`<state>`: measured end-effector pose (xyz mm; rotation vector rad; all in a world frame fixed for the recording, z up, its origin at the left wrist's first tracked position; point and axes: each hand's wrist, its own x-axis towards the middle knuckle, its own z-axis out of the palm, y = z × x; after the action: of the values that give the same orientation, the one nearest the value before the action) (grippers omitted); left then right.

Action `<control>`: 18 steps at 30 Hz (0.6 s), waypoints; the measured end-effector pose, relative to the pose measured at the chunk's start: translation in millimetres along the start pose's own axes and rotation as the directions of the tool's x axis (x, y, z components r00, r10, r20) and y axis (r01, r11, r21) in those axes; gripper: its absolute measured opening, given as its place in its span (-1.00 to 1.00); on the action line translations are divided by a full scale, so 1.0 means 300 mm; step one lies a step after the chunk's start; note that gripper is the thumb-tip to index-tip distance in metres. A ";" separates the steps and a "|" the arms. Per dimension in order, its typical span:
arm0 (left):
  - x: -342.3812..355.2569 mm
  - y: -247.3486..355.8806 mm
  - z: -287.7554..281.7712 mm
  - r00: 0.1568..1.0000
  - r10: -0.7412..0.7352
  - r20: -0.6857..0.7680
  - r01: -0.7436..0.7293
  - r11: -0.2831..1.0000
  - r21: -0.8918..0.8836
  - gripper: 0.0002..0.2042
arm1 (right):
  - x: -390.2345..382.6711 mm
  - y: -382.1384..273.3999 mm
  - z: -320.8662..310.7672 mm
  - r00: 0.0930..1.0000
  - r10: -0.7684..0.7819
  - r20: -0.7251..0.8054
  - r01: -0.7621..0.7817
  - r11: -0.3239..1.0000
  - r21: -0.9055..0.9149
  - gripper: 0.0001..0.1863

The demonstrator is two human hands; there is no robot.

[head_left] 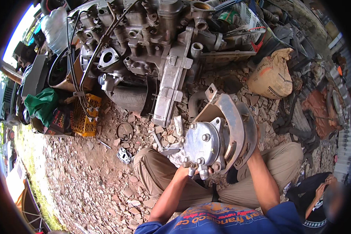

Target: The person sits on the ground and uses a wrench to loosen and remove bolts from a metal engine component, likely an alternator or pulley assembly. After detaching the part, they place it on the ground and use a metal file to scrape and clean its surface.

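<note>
Between both hands, over the crossed legs (282,158), sits a compressor (201,144) with its curved steel bracket (229,124), axis roughly left-right. The left hand (182,172) holds the bolted face's lower edge; the right hand (256,151), partly hidden, grips the opposite side.

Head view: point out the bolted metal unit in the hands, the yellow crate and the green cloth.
Bolted metal unit (201,146): head view, on its round silver end cover.
Yellow crate (85,124): head view, on its lattice side.
Green cloth (42,104): head view, on its crumpled middle.
</note>
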<state>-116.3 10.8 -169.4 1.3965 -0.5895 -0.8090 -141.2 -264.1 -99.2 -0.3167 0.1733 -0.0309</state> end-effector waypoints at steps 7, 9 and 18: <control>0.003 -0.018 0.057 0.993 0.048 0.103 -0.055 0.997 0.061 -0.62 | -0.203 0.098 -0.181 0.939 -0.328 -0.101 0.312 0.939 -0.146 -0.25; -0.008 -0.031 0.076 0.996 0.059 0.075 -0.063 0.996 0.062 -0.65 | -0.225 0.121 -0.211 0.920 -0.355 -0.168 0.339 0.934 -0.115 -0.31; -0.125 -0.250 0.149 0.936 -0.350 -0.043 0.349 0.936 -0.044 -0.37 | -0.272 0.139 -0.334 0.911 0.063 -0.407 0.008 0.985 0.170 -0.51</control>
<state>-184.9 13.3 -235.2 1.5060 -0.2866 -1.0588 -238.8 -250.7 -192.6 -0.1347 0.5919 -0.0841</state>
